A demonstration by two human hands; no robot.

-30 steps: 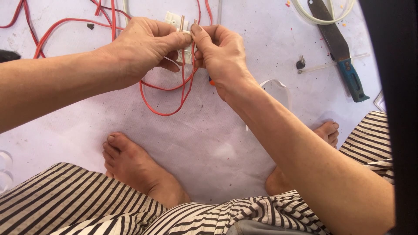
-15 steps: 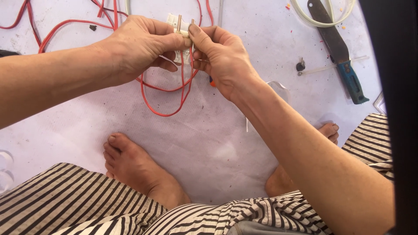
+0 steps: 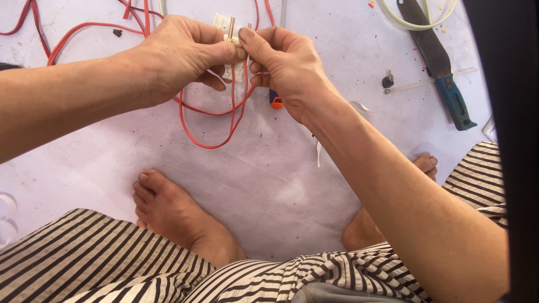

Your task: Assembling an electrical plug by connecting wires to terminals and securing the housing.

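Left hand (image 3: 179, 59) and right hand (image 3: 283, 62) meet at far centre over white sheet (image 3: 269, 168). Thin red wire loop (image 3: 210, 126) hangs below them. Blue-handled flat metal blade (image 3: 435, 59) far right. Bare foot (image 3: 177, 216) near left.

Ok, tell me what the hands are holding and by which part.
Both hands, left and right, pinch a small white plastic connector piece at its top, between thumbs and fingertips. A thin red wire loops down from it.
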